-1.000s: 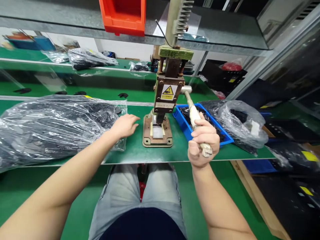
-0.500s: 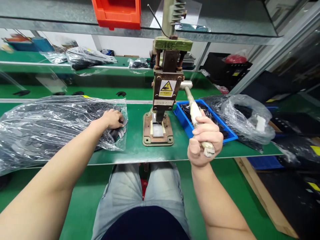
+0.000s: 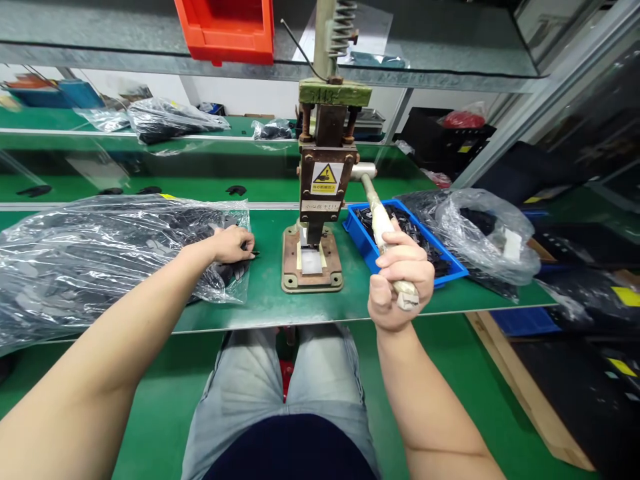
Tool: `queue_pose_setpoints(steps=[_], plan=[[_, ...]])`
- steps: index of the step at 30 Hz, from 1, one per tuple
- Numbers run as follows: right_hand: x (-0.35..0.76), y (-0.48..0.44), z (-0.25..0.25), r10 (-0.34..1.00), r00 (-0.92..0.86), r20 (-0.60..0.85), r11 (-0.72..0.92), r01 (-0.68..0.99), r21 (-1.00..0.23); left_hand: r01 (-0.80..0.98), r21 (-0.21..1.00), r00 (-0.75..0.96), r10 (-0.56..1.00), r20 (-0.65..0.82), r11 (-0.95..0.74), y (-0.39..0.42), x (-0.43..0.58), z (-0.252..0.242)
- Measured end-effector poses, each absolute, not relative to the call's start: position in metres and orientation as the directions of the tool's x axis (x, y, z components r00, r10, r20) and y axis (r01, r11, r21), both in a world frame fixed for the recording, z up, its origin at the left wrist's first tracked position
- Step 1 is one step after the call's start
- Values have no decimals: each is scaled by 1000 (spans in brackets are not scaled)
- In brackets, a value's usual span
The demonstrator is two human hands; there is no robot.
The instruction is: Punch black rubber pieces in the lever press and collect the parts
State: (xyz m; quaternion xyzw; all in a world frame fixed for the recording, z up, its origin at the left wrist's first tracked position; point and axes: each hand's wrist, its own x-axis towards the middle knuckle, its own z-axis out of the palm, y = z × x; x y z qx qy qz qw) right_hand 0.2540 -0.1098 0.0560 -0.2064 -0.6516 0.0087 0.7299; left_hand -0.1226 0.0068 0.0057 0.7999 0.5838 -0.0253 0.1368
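Note:
My left hand (image 3: pixel 231 245) is at the mouth of a clear plastic bag (image 3: pixel 100 260) filled with dark flat pieces. Its thumb and fingers pinch a thin dark piece (image 3: pixel 256 253), seen edge-on. My right hand (image 3: pixel 404 279) is wrapped round the tape-covered lever (image 3: pixel 380 217) of a hand press (image 3: pixel 324 180). The lever slants down from the press's right side toward me. Below the ram, a pale block (image 3: pixel 312 261) sits on the press base (image 3: pixel 313 283); the ram's lower end is just behind it.
A blue tray (image 3: pixel 367 241) of small black parts stands right of the press, partly behind my right hand. Beside it lies a rolled clear bag (image 3: pixel 493 227). An orange bin (image 3: pixel 225 40) rests on the overhead shelf. Several dark curved pieces (image 3: pixel 236 190) lie beyond the bag.
My left hand has drawn slightly right, out of the pile in the bag, with a thin dark piece in its fingertips. My right hand keeps its hold on the lever. The view has shifted slightly.

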Motion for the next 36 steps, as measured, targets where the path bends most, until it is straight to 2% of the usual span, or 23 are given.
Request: queue_pose_setpoints(steps=[3, 5, 8, 11, 14, 16, 18, 21, 24, 26, 30, 36], plan=[[255, -110, 55, 286, 142, 948, 912, 263, -315, 878, 394, 331, 939, -93, -271, 3, -118, 13], [255, -111, 55, 292, 139, 946, 908, 272, -320, 850, 458, 293, 956, -5, -258, 0, -113, 19], [255, -111, 55, 293, 148, 944, 905, 274, -324, 858, 401, 316, 945, 81, -321, -5, -102, 26], [255, -111, 55, 291, 153, 944, 904, 279, -324, 856, 300, 417, 905, 83, -421, -10, -88, 28], [254, -111, 54, 292, 152, 944, 903, 282, -324, 895, 237, 380, 924, 41, -378, -16, -75, 26], [254, -111, 55, 289, 151, 945, 904, 281, -321, 904, 246, 353, 935, 34, -350, -19, -68, 22], [254, -111, 55, 289, 148, 946, 905, 279, -320, 877, 341, 349, 937, 33, -338, -22, -62, 19], [255, -111, 55, 291, 143, 946, 905, 280, -321, 797, 555, 269, 963, 30, -240, -25, -53, 14], [254, -111, 54, 294, 144, 945, 901, 289, -324, 657, 748, 192, 981, -39, -99, -28, -42, 8], [254, -111, 54, 294, 147, 945, 900, 289, -325, 544, 838, 225, 969, -98, -42, -29, -33, 4], [253, -110, 53, 283, 157, 946, 905, 284, -317, 407, 913, 271, 951, -151, 29, -27, -12, -1], [256, -111, 52, 271, 151, 951, 885, 350, -307, 294, 941, 235, 942, -240, 166, -20, 12, -1]])
